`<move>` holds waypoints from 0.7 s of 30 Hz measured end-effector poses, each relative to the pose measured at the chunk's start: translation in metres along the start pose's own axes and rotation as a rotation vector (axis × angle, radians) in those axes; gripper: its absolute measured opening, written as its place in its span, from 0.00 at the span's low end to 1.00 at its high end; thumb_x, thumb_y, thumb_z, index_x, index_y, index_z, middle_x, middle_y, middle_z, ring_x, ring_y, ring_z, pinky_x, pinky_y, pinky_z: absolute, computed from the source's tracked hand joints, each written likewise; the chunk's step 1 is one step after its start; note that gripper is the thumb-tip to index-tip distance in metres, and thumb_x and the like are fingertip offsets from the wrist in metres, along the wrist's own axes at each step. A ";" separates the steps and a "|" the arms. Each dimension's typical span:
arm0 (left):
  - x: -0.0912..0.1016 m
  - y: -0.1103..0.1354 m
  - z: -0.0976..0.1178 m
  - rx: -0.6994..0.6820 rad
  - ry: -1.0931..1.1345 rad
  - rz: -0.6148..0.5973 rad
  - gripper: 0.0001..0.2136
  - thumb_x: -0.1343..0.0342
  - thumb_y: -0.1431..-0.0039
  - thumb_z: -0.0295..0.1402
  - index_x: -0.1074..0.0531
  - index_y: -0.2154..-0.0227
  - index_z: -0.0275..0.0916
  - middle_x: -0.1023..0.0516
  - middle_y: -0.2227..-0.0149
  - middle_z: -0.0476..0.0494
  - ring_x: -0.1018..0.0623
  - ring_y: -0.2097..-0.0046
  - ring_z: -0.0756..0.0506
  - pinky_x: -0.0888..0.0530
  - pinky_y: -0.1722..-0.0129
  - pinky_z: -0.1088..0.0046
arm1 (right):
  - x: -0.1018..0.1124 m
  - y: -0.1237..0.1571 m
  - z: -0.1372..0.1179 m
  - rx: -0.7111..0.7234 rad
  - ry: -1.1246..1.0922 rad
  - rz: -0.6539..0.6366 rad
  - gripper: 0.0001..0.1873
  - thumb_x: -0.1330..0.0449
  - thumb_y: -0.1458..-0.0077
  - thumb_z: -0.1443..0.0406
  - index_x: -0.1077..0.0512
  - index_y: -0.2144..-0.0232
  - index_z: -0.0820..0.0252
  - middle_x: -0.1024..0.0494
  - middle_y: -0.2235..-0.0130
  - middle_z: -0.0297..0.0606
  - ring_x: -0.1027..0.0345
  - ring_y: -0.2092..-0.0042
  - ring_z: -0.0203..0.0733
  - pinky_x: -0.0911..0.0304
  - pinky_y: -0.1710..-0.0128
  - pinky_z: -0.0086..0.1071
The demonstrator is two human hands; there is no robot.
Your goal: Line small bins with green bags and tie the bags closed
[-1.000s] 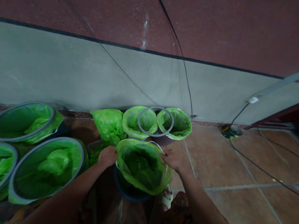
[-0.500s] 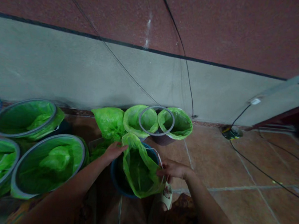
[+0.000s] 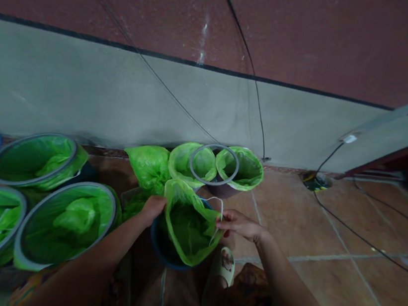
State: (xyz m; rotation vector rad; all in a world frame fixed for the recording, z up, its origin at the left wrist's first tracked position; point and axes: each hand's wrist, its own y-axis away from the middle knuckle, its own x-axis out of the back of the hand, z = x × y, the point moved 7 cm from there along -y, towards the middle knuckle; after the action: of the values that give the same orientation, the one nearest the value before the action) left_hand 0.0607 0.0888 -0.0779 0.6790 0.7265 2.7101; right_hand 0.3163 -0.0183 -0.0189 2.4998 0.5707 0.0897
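Observation:
A thin green plastic bag (image 3: 194, 224) hangs with its mouth spread inside a blue bucket (image 3: 156, 247) on the floor between my feet. My left hand (image 3: 154, 208) is closed on the left edge of the bag's mouth. At the opposite edge, my right hand (image 3: 236, 224) pinches the bag's rim beside a loose white drawstring (image 3: 222, 206). The string loops up over the right rim of the bag. Most of the bucket is hidden behind the bag.
At left stand several bins lined with green bags, one being the near bin (image 3: 66, 227). By the wall are a stuffed green bag (image 3: 149, 166), two smaller lined bins (image 3: 239, 170) and a grey ring (image 3: 216, 145) on top. A black cable (image 3: 365, 239) crosses the right floor.
The right side of the bag has been drawn up and slightly left, so its mouth is narrower. My left hand has shifted a little, and the white string now stands up by my right hand.

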 end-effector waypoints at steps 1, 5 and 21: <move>-0.001 0.001 0.000 0.017 0.069 -0.015 0.10 0.48 0.53 0.37 0.31 0.82 0.36 0.27 0.80 0.47 0.28 0.76 0.49 0.35 0.74 0.74 | 0.000 -0.001 0.000 0.008 -0.009 -0.002 0.20 0.31 0.57 0.54 0.25 0.66 0.62 0.24 0.68 0.33 0.33 0.68 0.33 0.36 0.70 0.25; -0.006 0.008 0.003 0.062 0.266 -0.082 0.10 0.46 0.58 0.39 0.31 0.80 0.36 0.24 0.77 0.45 0.26 0.75 0.49 0.33 0.74 0.74 | -0.005 -0.004 -0.001 -0.002 -0.046 -0.009 0.21 0.31 0.57 0.52 0.25 0.67 0.63 0.24 0.70 0.33 0.33 0.71 0.33 0.34 0.70 0.29; 0.068 0.013 0.062 -0.269 -0.720 0.112 0.12 0.51 0.51 0.25 0.23 0.66 0.37 0.19 0.65 0.43 0.21 0.59 0.42 0.29 0.59 0.71 | -0.006 0.002 0.011 -0.251 0.380 0.087 0.10 0.35 0.57 0.63 0.24 0.69 0.61 0.24 0.77 0.34 0.32 0.78 0.35 0.36 0.79 0.26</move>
State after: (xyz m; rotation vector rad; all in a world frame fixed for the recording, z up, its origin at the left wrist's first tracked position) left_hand 0.0318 0.1273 0.0014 1.5210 0.1460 2.3095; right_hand 0.3134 -0.0277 -0.0266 2.2699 0.5608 0.6398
